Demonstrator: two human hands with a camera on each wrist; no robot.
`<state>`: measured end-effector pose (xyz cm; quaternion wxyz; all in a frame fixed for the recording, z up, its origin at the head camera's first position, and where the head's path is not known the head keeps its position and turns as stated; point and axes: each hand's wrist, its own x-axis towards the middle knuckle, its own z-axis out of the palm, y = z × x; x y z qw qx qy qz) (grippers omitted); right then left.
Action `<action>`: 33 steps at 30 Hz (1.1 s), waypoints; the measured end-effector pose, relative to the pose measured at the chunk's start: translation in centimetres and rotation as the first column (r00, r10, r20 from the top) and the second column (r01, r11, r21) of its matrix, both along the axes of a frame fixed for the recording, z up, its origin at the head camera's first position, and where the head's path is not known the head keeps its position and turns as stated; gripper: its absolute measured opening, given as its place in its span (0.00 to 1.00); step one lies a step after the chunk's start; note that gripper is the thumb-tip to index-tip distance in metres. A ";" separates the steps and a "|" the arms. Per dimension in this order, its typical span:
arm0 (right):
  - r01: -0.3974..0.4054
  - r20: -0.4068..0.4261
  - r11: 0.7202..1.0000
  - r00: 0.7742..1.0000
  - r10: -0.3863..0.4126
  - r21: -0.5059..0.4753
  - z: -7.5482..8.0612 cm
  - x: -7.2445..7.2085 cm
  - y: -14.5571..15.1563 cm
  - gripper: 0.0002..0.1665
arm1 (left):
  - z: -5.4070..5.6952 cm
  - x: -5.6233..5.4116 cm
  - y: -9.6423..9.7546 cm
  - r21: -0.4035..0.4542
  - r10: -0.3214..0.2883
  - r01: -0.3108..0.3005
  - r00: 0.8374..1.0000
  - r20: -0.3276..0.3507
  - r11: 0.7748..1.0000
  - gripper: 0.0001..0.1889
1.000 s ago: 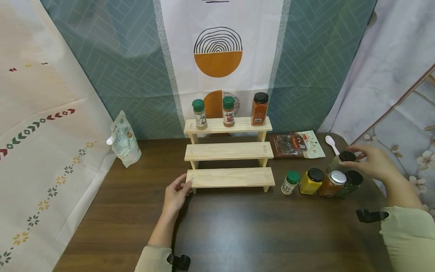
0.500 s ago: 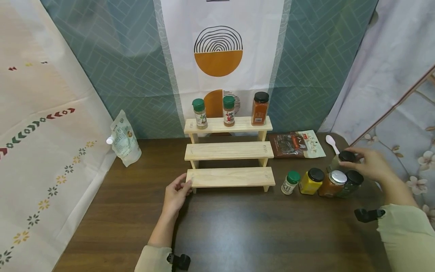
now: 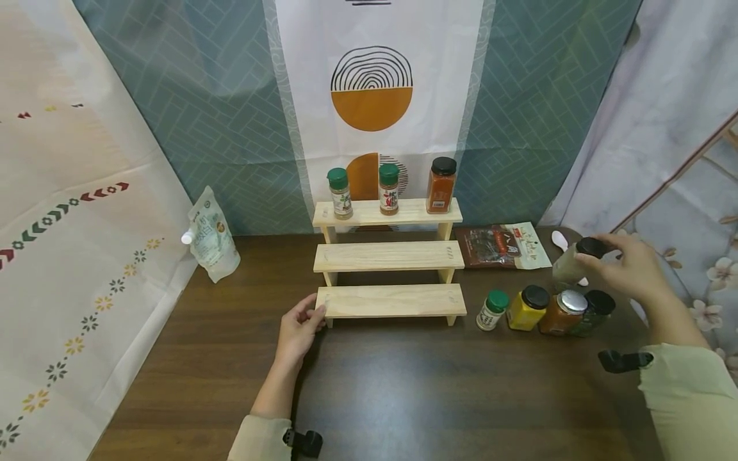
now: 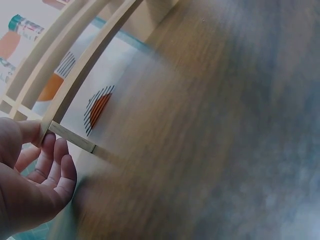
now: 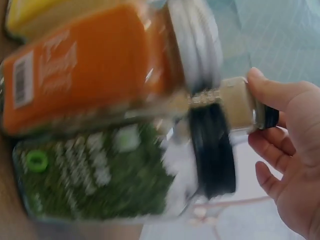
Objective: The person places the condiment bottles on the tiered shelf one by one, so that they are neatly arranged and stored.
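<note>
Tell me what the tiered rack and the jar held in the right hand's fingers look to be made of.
Tiered rack: wood, apparently unpainted and matte; faint grain shows on its pale steps.
Held jar: clear glass or plastic, smooth-looking; its pale contents show through.
Its lid: probably black plastic, finish unclear from here.

Head: high before rack [image 3: 390, 301], facing down
Left wrist: close at its left
Right wrist: rightward, close; head shares jars [image 5: 95, 72]
</note>
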<state>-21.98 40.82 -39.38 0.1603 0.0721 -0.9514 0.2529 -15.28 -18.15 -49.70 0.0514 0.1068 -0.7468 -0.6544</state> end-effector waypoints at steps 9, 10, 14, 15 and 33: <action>-0.023 -0.043 0.998 0.999 0.020 -0.064 3.3 0.0 -3.9 0.29 | -0.1 0.0 -0.1 -0.003 0.008 -0.008 1.000 -0.006 1.000 0.23; -0.029 -0.040 0.997 0.999 0.026 -0.065 3.6 -0.1 -4.6 0.30 | 0.0 0.0 -0.1 -0.005 0.009 -0.009 1.000 -0.006 1.000 0.23; -0.098 -0.061 0.993 0.994 0.094 -0.063 4.8 -0.2 -7.2 0.29 | 0.0 0.1 -0.1 -0.004 0.013 -0.013 1.000 -0.005 1.000 0.22; -0.120 -0.068 0.991 0.991 0.116 -0.063 5.0 -0.3 -7.8 0.29 | 0.0 0.1 -0.1 -0.003 0.013 -0.013 1.000 -0.006 1.000 0.22; -0.341 -0.206 0.939 0.923 0.325 -0.045 5.5 -1.3 -15.8 0.26 | 3.2 1.2 0.7 0.016 -0.010 0.010 1.000 0.013 1.000 0.22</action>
